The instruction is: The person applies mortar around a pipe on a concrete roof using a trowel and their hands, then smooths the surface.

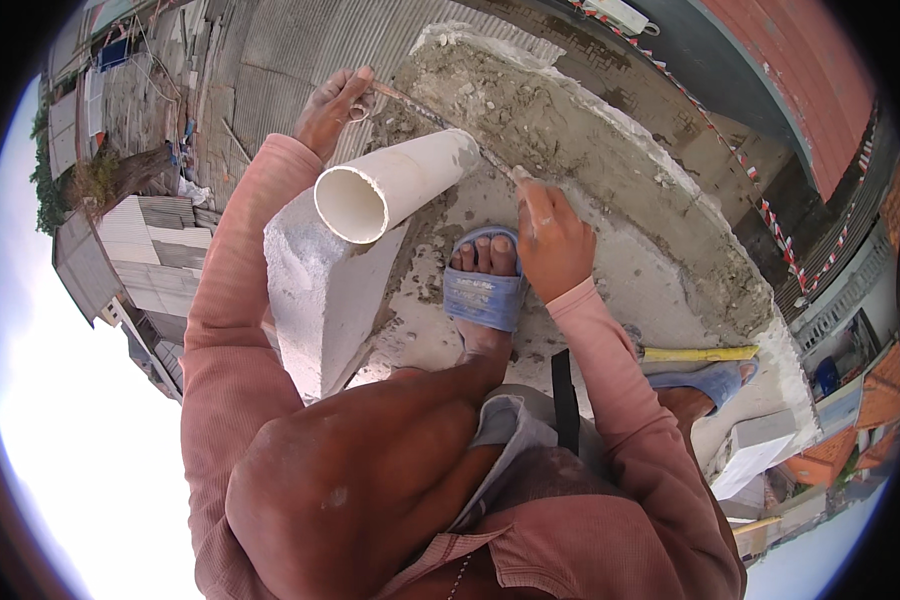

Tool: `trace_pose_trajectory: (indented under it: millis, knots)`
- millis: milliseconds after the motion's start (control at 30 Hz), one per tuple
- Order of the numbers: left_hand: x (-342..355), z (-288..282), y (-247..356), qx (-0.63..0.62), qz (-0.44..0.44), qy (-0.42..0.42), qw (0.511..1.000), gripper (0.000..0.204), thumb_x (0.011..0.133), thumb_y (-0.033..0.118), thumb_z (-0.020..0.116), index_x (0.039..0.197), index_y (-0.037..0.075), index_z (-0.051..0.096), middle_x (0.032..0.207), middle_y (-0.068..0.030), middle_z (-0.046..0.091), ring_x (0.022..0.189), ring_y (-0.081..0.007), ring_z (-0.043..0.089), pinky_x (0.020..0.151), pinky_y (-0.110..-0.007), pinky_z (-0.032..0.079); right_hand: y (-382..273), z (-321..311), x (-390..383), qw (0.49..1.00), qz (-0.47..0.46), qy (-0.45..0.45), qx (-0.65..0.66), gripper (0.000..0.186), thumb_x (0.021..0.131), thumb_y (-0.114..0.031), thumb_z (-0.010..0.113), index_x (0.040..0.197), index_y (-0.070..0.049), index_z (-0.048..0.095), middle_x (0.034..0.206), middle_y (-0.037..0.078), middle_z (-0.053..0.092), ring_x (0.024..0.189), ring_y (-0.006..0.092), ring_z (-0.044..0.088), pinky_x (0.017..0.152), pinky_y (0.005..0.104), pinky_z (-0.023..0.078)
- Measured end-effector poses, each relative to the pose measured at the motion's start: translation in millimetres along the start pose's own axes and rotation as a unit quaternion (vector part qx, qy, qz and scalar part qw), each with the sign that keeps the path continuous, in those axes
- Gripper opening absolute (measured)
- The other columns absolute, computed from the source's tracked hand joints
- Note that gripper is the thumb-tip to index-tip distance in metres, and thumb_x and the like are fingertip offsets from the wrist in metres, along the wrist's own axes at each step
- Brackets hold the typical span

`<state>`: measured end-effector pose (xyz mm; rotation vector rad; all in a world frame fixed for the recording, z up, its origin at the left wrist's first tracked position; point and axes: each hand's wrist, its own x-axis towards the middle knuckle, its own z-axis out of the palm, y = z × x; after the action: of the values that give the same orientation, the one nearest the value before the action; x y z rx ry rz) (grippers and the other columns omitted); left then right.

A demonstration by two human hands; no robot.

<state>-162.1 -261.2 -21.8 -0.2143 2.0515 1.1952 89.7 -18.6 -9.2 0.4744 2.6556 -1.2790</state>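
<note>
My left hand [335,112] is closed in a pinch on the left end of a thin rod [410,103], brownish and speckled with grey. The rod passes behind the upper end of a white plastic pipe [420,180] and comes out on its right. There my right hand [555,238] pinches its other end. The pipe lies tilted, its open mouth facing me, between my two hands. Under its near end stands a pale block [315,290] with a rough top. Wet grey mortar [530,125] spreads along the ledge beyond the rod.
My sandalled foot [483,285] rests on the ledge between the pipe and my right hand. A yellow-handled tool [700,353] lies by my other sandal [705,383]. Another pale block [755,450] sits at lower right. Beyond the ledge's rough edge, red-and-white tape [710,125] and roofs [270,60] lie lower down.
</note>
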Motion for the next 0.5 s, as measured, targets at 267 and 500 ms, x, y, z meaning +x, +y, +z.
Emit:
trace_pose_trajectory:
  millis: [267, 500]
  knots:
    - [-4, 17, 7, 0.212, 0.113, 0.038, 0.970, 0.045, 0.100, 0.048, 0.059, 0.090, 0.004, 0.063, 0.077, 0.0002, 0.050, 0.077, -0.0126, 0.045, 0.072, -0.030, 0.041, 5, -15, -13, 0.998, -0.032, -0.032, 0.035, 0.040, 0.087, -0.005, 0.064, 0.126, -0.013, 0.063, 0.092, 0.010, 0.068, 0.073, 0.0344, 0.068, 0.060, 0.0433, 0.055]
    - [-10, 17, 14, 0.188, 0.125, -0.012, 0.974, 0.046, 0.100, 0.049, 0.060, 0.087, 0.005, 0.063, 0.075, 0.0020, 0.047, 0.076, -0.0101, 0.043, 0.072, -0.027, 0.040, 28, -25, -30, 0.998, -0.024, -0.024, 0.055, 0.030, 0.091, -0.001, 0.061, 0.120, -0.007, 0.065, 0.095, 0.016, 0.071, 0.077, 0.0358, 0.070, 0.065, 0.0424, 0.056]
